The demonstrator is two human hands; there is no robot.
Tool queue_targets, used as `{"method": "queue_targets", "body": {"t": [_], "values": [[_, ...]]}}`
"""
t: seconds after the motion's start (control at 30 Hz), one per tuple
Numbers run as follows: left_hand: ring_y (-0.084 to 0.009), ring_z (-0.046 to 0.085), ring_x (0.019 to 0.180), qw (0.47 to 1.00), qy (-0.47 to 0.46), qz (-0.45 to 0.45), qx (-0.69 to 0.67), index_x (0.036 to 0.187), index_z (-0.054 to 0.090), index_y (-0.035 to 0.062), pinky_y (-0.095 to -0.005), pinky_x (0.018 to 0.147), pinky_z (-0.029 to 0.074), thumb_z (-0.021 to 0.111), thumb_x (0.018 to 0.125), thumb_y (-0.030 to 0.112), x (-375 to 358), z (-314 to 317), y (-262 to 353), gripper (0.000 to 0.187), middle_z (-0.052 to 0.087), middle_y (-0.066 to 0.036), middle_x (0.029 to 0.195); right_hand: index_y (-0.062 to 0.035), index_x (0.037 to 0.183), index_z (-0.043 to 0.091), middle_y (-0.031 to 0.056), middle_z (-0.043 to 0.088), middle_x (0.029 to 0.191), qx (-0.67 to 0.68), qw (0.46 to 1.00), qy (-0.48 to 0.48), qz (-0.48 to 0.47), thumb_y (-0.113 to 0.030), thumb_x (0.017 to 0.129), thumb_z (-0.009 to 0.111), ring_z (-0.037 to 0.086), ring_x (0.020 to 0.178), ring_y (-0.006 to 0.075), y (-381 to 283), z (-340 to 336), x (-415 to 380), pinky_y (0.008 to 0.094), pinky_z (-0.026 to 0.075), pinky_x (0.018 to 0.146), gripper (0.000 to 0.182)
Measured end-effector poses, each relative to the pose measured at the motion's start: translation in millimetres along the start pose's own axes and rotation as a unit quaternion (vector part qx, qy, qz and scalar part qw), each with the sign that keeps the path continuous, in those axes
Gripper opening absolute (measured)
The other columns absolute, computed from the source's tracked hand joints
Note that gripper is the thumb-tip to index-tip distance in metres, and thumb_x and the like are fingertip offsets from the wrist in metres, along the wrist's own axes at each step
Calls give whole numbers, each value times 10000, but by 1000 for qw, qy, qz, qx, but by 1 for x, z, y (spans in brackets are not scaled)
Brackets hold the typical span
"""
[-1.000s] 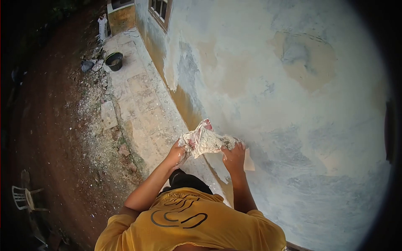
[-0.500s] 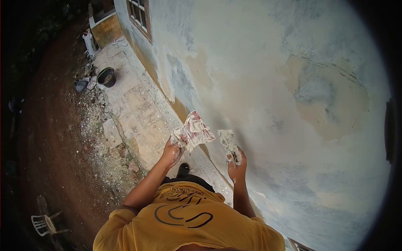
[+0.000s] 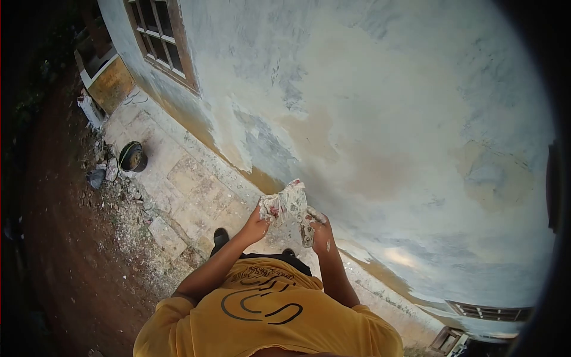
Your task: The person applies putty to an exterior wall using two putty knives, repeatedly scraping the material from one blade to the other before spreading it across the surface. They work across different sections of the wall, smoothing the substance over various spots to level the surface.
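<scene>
Your left hand is clenched on the lower left edge of a crumpled, plaster-smeared rag with faint red markings, and it holds that rag up in front of your chest, close to the wall. Your right hand is closed too, gripping a plaster-caked tool whose coated end hangs down just beside the rag; whether the tool is a scraper or a small trowel you cannot tell under the plaster. The rag folds over the upper part of the tool, so the two are touching between your hands. Both hands are spattered with white.

The rag sits at the middle of the view, just above your yellow shirt and over the foot of the wall. The wall is patchy, with grey and cream skim and a few tan areas showing through. A wooden-framed window is set in it at upper left. Below you a paved strip runs along the wall's base, and your dark shoe stands on it. Well apart, further along the paving, there is a black bucket with rubble beside it, and red earth lies to the left
</scene>
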State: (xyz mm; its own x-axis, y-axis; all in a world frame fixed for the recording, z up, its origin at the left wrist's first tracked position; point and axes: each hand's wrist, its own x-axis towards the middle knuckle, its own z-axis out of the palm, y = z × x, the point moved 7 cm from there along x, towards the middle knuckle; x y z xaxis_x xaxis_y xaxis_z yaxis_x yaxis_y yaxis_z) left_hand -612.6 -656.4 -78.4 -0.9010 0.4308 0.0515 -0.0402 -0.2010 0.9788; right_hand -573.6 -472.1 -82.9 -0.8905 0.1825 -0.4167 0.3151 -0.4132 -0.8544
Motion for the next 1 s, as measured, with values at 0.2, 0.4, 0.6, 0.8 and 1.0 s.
{"method": "queue_targets", "body": {"t": [0.2,0.4,0.6,0.8,1.0], "values": [[-180,455,1176,974,20,-184,-128,1355,287,31,-313,982,359,322,823,-88,-2,-97,3,546,469,-104,1268,8,1137,533,140,579,1066,-260,949,56,-171,44,709,495,567,957,270,5,79,13,350,460,806,431],[-222,554,1074,937,49,-266,-219,1301,389,35,-332,887,474,298,788,-101,-2,-138,-3,539,528,-108,1205,-133,915,672,166,537,903,-675,587,23,-447,-17,609,604,530,874,349,-49,185,-37,435,412,809,334],[-239,560,1074,914,54,-225,-334,1260,431,26,-343,889,487,296,776,-106,-5,-134,-3,520,528,-121,1210,-202,829,688,113,495,799,-722,525,59,-448,-59,606,618,515,865,301,-52,164,-47,424,371,803,274],[-202,579,980,901,123,-213,-358,1221,453,31,-334,852,492,316,803,-107,-24,-141,-12,460,555,-96,1108,-61,853,663,196,557,972,-668,581,87,-457,-2,609,587,512,906,367,-68,138,-48,468,378,857,262],[-181,569,972,910,182,-164,-334,1257,418,52,-318,818,490,329,804,-110,-26,-155,-23,490,533,-76,1144,14,1117,553,85,600,1009,-186,973,14,-137,27,770,479,551,934,183,7,94,-23,288,416,841,356]]}}
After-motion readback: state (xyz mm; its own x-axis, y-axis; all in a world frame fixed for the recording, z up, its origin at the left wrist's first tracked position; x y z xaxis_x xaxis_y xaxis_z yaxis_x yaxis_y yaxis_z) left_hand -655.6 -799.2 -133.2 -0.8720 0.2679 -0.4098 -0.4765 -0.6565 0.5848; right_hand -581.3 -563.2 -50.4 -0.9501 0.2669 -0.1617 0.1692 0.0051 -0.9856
